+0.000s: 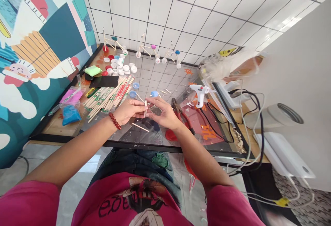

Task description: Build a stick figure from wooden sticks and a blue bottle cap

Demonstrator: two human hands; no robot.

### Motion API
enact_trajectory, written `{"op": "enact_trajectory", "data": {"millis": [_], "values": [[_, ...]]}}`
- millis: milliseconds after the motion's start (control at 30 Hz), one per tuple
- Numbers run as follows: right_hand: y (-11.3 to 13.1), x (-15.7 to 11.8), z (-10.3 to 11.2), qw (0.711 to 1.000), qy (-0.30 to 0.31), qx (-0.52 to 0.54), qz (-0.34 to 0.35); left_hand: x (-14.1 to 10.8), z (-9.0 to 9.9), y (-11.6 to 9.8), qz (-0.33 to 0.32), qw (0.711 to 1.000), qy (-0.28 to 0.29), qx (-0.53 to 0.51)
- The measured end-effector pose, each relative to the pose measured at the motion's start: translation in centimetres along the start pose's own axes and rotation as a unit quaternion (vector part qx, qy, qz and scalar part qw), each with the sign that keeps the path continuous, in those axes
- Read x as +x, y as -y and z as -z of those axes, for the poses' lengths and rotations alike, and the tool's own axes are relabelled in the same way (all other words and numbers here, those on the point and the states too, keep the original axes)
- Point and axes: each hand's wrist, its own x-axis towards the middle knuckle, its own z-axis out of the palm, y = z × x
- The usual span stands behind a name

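Over the front middle of the table, my left hand (128, 111) and my right hand (163, 114) meet fingertip to fingertip. Between them they pinch short pieces of wooden stick (146, 108), held roughly upright; how many pieces there are is unclear. A light blue bottle cap (154, 94) shows just behind my right hand, with stick bits near it. Below the fingers, a loose cut stick (140, 127) lies on the glossy tabletop. Two more blue caps (132, 94) are behind my left hand. To the right of my right hand rest red-handled pliers (182, 114).
Wrapped and bare chopsticks (111, 96) pile up at left, near bags of pink (70, 95) and blue clay (71, 115). White and red caps (120, 65) cluster behind. Three small stick-and-cap bicycles (148, 51) stand along the wall. A glue gun (199, 95) and its cable stand at right.
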Motion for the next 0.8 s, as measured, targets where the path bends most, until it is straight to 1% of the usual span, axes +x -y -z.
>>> {"op": "enact_trajectory", "data": {"millis": [167, 300, 400, 500, 567, 667, 800], "values": [[0.0, 0.0, 0.0, 1.0, 0.004, -0.005, 0.003, 0.0, 0.0, 0.0, 0.003, 1.0, -0.004, 0.003], [-0.1, 0.0, 0.0, 1.0, -0.005, 0.005, -0.014, 0.1, 0.1, 0.2, -0.002, 1.0, -0.001, 0.01], [-0.2, -0.1, -0.1, 0.998, -0.023, 0.018, -0.049, 0.2, 0.2, 0.3, -0.036, 0.999, -0.012, -0.007], [0.0, -0.2, -0.3, 0.995, -0.041, 0.021, -0.093, 0.3, 0.2, 0.4, -0.085, 0.995, -0.045, -0.028], [0.1, -0.2, -0.5, 0.993, -0.04, 0.02, -0.112, 0.4, 0.2, 0.5, -0.104, 0.993, -0.057, -0.029], [0.4, 0.0, -1.0, 0.992, -0.026, 0.018, -0.118, 0.6, 0.2, 0.7, -0.118, 0.991, -0.047, -0.029], [0.5, 0.3, -1.3, 0.993, -0.035, 0.006, -0.112, 0.7, 0.1, 0.8, -0.123, 0.991, -0.036, -0.029]]}}
